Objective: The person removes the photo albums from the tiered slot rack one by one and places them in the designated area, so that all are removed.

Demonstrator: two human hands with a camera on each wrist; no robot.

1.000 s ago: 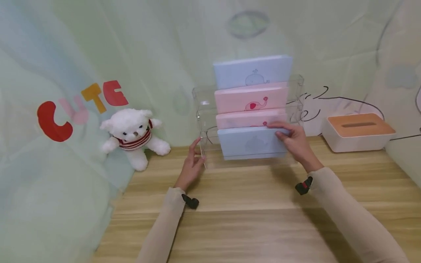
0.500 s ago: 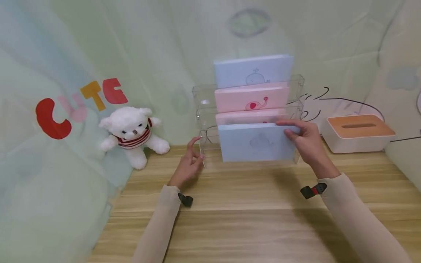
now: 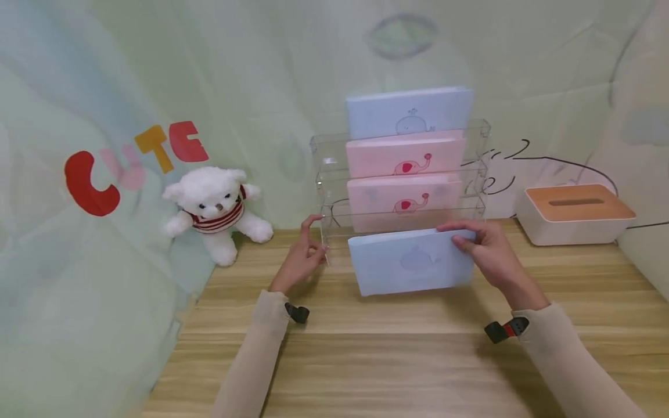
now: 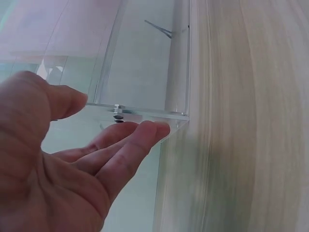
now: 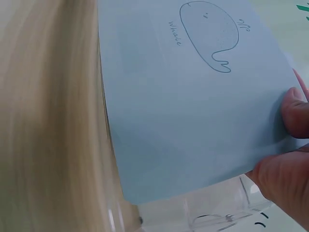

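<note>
Head view: a pink notebook (image 3: 406,154) partly hides the rear blue notebook (image 3: 381,116); the whale (image 3: 416,260) on the held blue notebook (image 3: 378,267) is blurred. Right wrist view: right hand (image 5: 287,181) partly cropped.

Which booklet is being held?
The lower blue whale booklet, pinched by the right hand; the upper blue booklet and both pink ones sit in the clear rack.

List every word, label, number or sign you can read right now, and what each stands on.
"CUTE": large coloured letters on the backdrop.
"Whale": handwritten beside the whale drawing on the blue booklet in the right hand; readable in the right wrist view only.
Cannot be read: green marks cut off at that view's upper right corner.
No readable numbers or brands.
</note>
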